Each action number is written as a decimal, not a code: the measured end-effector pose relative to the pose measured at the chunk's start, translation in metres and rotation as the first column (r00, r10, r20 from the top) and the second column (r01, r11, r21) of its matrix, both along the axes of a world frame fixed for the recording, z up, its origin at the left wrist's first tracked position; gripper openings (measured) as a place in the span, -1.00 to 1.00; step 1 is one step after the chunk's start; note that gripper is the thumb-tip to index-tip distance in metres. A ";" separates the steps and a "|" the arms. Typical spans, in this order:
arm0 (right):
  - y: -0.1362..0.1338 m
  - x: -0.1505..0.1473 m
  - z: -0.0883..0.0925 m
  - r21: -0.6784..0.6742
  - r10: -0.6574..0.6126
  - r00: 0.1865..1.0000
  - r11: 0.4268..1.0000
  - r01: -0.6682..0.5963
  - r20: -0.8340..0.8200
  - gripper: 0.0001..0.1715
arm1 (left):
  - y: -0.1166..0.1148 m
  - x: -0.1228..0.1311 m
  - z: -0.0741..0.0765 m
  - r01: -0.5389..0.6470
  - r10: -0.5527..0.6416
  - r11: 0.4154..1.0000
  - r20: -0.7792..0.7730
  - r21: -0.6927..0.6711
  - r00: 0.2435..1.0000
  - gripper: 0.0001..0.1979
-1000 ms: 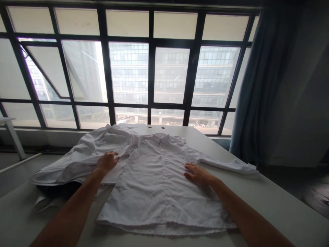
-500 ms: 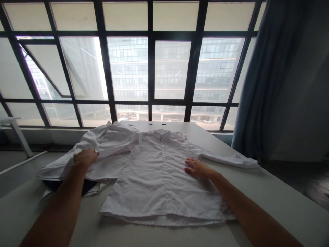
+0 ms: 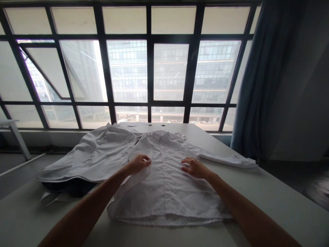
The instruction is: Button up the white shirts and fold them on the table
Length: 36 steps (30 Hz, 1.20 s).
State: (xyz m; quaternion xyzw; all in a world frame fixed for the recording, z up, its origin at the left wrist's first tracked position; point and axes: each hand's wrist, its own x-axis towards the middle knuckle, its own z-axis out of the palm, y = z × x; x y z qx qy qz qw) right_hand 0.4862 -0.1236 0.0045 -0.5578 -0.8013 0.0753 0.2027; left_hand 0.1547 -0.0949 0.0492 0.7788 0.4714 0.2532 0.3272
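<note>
A white button-up shirt [image 3: 168, 192] lies front up on the table, its collar toward the window. My left hand [image 3: 138, 163] is closed in a pinch on the shirt's left-hand sleeve, which is folded inward over the body. Over the other side of the front, my right hand [image 3: 194, 167] rests with its fingers apart and slightly bent. The sleeve on that side [image 3: 231, 160] stretches out across the table to the right. Part of the shirt's left edge is hidden behind my left forearm.
A heap of white garments [image 3: 97, 147] lies to the left of the shirt, with something dark [image 3: 69, 187] under its near edge. The white table [image 3: 277, 202] reaches toward large framed windows [image 3: 128, 72]. A blue-grey curtain [image 3: 262, 85] hangs at the right.
My left hand has moved right from beside the garment heap, bringing the sleeve over the shirt's front. My right hand has stayed almost in place on the shirt.
</note>
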 end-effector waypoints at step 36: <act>-0.007 -0.021 0.022 -0.509 -0.362 0.555 0.851 -0.131 -0.748 -0.34 | 0.046 -0.040 -0.033 -0.182 0.392 0.902 -0.568 0.391 0.724 -0.75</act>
